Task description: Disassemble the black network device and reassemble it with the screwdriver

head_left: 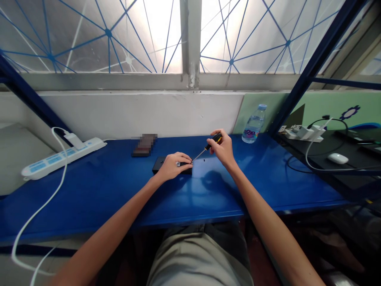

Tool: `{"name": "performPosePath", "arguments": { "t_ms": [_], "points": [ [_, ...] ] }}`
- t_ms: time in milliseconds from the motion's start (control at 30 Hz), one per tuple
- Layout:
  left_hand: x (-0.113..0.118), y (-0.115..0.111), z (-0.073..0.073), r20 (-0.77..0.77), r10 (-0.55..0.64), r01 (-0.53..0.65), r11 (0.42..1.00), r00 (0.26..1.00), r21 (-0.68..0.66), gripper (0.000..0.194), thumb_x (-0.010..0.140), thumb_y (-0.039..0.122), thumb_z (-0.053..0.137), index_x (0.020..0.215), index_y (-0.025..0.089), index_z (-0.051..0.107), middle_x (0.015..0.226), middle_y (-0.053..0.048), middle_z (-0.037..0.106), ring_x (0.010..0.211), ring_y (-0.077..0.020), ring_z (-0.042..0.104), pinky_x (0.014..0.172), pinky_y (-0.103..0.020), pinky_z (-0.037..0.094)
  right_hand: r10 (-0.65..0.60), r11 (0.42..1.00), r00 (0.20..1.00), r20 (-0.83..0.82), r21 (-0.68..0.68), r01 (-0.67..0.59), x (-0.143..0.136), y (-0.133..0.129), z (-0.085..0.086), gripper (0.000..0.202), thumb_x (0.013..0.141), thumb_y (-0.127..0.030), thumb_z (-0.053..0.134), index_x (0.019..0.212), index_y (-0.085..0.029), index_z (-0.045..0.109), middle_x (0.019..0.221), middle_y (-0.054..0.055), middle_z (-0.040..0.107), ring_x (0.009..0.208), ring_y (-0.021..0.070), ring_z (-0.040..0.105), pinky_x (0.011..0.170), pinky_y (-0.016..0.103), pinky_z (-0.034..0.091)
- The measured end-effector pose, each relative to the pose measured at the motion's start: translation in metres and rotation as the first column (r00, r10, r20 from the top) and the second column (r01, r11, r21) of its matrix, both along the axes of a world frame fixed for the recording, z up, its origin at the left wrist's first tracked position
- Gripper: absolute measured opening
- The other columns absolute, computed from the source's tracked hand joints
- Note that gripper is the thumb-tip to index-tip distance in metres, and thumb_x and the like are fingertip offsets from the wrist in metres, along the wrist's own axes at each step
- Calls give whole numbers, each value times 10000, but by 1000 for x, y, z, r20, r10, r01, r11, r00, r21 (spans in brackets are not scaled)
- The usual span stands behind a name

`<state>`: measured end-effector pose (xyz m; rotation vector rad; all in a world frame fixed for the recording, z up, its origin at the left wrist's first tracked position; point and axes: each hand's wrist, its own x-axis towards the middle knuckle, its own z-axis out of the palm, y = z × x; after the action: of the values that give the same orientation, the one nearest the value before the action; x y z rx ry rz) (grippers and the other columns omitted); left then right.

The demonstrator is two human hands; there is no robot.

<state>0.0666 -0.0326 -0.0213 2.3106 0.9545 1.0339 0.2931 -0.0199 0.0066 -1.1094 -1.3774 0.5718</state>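
A flat black box-shaped device (158,163) lies on the blue table in front of me. My left hand (174,165) is closed over its right part, with thumb and fingers gripping near the right end. In my right hand (222,147) is a screwdriver (218,138) with a black and yellow handle, held at a slant. Its thin shaft points down and left, and the tip meets the device's right end beside my left fingertips. Whether the tip sits in a screw is too small to tell. A tiny dark piece (204,160) lies on the table just right of the tip.
A pixelated dark flat object (145,145) lies at the back left. A water bottle (254,125) stands at the back right by the wall. The white power strip (64,157) with its cable occupies the left side; a white mouse (337,158) and cables lie far right.
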Motion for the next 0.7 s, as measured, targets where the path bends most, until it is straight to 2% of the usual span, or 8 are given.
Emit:
{"name": "performPosePath", "arguments": {
  "t_ms": [500, 700],
  "points": [
    [0, -5, 10, 120, 45, -38, 998, 992, -58, 260, 808, 482, 763, 841, 229, 818, 952, -69, 781, 892, -246, 734, 896, -383, 578, -3, 1000, 1000, -16, 13, 3, 0, -3, 4, 226, 779, -350, 596, 954, -242, 502, 546, -90, 500, 437, 145, 583, 450, 251, 449],
    [0, -5, 11, 137, 49, -42, 998, 989, -52, 236, 807, 456, 772, 859, 232, 821, 949, -62, 781, 887, -242, 735, 880, -373, 582, -4, 1000, 1000, -29, 18, 4, 1, -3, 5, 230, 783, -356, 593, 955, -248, 486, 541, -89, 490, 439, 156, 587, 457, 267, 457]
  ]
}}
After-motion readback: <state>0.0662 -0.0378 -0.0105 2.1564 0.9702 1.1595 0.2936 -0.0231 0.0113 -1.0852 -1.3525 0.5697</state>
